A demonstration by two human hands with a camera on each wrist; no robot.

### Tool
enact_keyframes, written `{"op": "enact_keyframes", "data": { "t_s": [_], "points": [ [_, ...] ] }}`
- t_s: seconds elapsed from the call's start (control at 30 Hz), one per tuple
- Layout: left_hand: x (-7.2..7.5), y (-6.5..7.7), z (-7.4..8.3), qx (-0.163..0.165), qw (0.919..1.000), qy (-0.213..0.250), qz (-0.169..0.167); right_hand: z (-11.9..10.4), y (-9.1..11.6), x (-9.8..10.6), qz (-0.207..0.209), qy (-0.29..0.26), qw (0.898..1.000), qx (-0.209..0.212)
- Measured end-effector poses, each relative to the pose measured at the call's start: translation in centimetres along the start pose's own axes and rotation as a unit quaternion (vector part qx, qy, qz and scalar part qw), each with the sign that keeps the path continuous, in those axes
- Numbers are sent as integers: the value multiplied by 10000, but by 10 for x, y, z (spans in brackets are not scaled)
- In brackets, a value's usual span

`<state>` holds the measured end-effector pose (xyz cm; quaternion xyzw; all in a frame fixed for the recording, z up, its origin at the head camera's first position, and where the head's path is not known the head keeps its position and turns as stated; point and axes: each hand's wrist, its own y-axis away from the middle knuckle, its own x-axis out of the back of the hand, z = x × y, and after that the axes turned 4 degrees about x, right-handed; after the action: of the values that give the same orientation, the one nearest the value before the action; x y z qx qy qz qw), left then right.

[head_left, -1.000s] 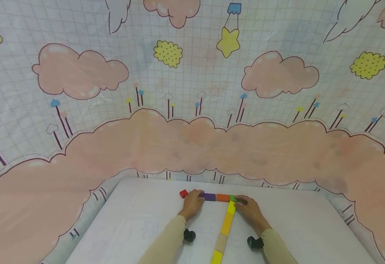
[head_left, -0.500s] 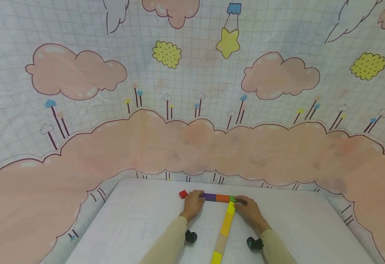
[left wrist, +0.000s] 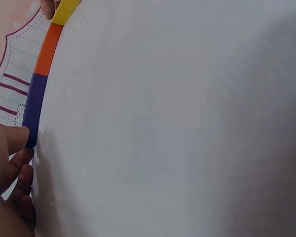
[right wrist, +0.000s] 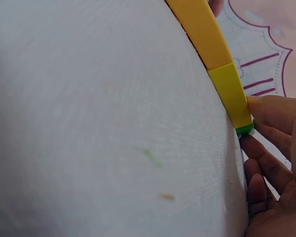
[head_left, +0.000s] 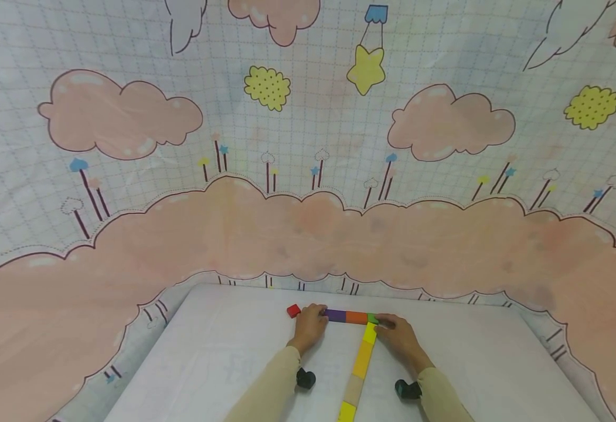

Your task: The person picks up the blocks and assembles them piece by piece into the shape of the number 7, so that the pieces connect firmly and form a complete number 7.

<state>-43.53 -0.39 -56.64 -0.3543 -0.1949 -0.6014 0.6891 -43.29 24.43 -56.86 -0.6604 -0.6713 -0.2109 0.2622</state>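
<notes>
A row on the white table holds a purple block (head_left: 336,316), an orange block (head_left: 357,317) and a green block (head_left: 373,318). My left hand (head_left: 310,326) holds the purple block's outer end, with the thumb against its side and the index fingertip at its end. At the opposite end, my right hand (head_left: 398,336) has thumb and curled fingers around the green block, mostly hidden in the right wrist view behind a yellow block (right wrist: 231,95). That yellow block, an amber block (head_left: 362,358), a tan block (head_left: 353,390) and another yellow block (head_left: 347,412) form a line toward me.
A small red block (head_left: 293,311) lies just left of my left hand. Dark rounded wrist devices (head_left: 305,379) hang at both sleeves. The white table (head_left: 223,340) ends at a wall cloth (head_left: 308,234) printed with clouds and stars.
The thin gap between the purple and orange blocks has closed, so the row now sits end to end. Both hands keep nearly the same place.
</notes>
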Motion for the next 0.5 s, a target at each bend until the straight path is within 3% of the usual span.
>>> {"op": "enact_keyframes", "data": {
  "t_s": [0.23,0.5],
  "points": [
    [0,0,-2,64,9996,249,-96,-2,1,0,14,-63,9999,-79],
    [8,2,-9,76,9958,859,-313,-1,0,-1,40,-152,9997,-167]
  ]
}}
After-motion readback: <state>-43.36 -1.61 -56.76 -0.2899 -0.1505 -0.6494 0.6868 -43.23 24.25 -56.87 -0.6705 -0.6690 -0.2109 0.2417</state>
